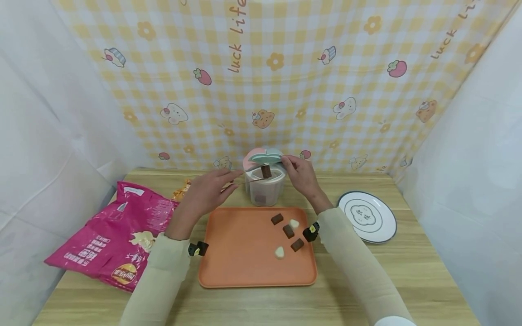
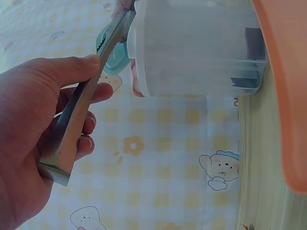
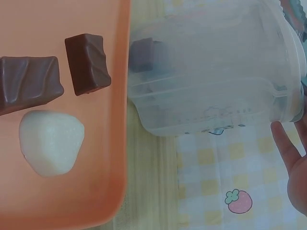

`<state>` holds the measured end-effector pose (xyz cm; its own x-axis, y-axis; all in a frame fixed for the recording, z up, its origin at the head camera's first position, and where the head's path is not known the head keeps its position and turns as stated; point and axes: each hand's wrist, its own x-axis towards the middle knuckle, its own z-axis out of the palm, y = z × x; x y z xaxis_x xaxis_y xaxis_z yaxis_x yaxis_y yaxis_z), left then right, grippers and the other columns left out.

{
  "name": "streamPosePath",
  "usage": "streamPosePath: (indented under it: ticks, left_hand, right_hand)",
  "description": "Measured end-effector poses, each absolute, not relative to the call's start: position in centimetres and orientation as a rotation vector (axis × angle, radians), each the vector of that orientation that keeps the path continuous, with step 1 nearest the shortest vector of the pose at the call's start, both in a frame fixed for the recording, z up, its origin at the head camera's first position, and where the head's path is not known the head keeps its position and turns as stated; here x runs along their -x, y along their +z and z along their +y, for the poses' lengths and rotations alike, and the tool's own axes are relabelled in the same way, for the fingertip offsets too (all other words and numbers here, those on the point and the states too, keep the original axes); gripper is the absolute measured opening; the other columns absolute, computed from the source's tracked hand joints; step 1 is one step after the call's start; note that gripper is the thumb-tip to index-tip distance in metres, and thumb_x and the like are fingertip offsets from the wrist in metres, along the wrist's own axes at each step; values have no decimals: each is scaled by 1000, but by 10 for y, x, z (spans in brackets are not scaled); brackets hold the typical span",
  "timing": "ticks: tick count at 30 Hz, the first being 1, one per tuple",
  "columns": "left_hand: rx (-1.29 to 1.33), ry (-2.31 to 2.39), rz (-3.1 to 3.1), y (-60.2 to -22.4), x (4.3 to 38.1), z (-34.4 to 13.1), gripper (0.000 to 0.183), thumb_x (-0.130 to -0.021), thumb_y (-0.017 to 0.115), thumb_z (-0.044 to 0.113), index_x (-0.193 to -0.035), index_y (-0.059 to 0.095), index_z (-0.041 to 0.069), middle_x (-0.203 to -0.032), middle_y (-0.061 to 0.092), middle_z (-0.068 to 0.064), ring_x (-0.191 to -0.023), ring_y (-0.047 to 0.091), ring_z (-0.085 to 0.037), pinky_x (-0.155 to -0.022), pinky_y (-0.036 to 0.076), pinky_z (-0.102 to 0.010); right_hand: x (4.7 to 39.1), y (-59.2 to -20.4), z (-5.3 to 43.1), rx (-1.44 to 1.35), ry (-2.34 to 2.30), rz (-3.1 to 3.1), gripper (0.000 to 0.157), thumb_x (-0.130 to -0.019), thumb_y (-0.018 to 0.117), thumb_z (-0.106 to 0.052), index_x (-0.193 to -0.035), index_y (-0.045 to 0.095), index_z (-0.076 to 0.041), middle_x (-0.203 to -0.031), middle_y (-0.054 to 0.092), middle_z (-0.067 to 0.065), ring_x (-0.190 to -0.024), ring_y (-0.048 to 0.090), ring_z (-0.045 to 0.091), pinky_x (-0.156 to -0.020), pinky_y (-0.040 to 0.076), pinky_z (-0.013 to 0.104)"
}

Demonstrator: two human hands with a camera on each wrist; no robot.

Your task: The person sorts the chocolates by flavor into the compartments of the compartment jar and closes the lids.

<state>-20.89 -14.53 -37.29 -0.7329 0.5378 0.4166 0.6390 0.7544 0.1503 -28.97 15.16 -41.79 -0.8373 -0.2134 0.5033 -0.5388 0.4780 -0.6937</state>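
Observation:
Metal tongs are held in my left hand, thumb on one arm and fingers on the other. Between the tong tips is a brown chocolate piece, over the open mouth of a clear plastic storage jar. My right hand holds up the jar's green flap lid at its right edge. Through the jar wall, a dark chocolate shows at the bottom. On the orange tray lie several brown chocolates and white pieces, toward the right side.
A large magenta snack bag lies left of the tray, with a small orange wrapper behind it. To the right is a white plate with a dark rim. A yellow checked cloth hangs close behind the jar.

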Motion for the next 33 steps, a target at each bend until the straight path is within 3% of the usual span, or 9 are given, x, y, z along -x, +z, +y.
streamPosePath:
  ticks: [5, 14, 21, 33]
  left_hand:
    - [902, -407, -2611, -371, 208, -145, 39, -98, 73, 21, -136, 68, 15, -108, 72, -8, -92, 70, -27, -56, 52, -40]
    - [920, -439, -2600, -372, 211, -146, 40, -97, 74, 20, -136, 68, 15, -109, 71, -9, -93, 70, -27, -64, 56, -44]
    - [932, -427, -2596, -372, 211, -146, 38, -98, 73, 21, -135, 69, 15, -101, 69, -5, -86, 68, -23, -61, 55, -41]
    - [924, -436, -2592, -371, 209, -147, 38, -98, 73, 22, -135, 69, 16, -103, 70, -6, -88, 69, -25, -60, 55, -41]
  right_hand:
    - [289, -418, 152, -635, 1306, -2376, 30, -109, 55, -24, -110, 77, -4, -91, 74, 8, -75, 59, 19, -72, 47, 33]
    - [289, -417, 152, -617, 1320, -2381, 30, -108, 56, -25, -113, 77, -4, -99, 76, 9, -78, 62, 18, -73, 49, 33]
    - [288, -417, 151, -631, 1340, -2368, 30, -108, 57, -24, -114, 77, -2, -101, 76, 10, -83, 66, 19, -76, 52, 37]
    - [288, -416, 151, -618, 1331, -2384, 30, -108, 57, -23, -114, 77, -2, -102, 76, 10, -85, 67, 19, -78, 52, 37]
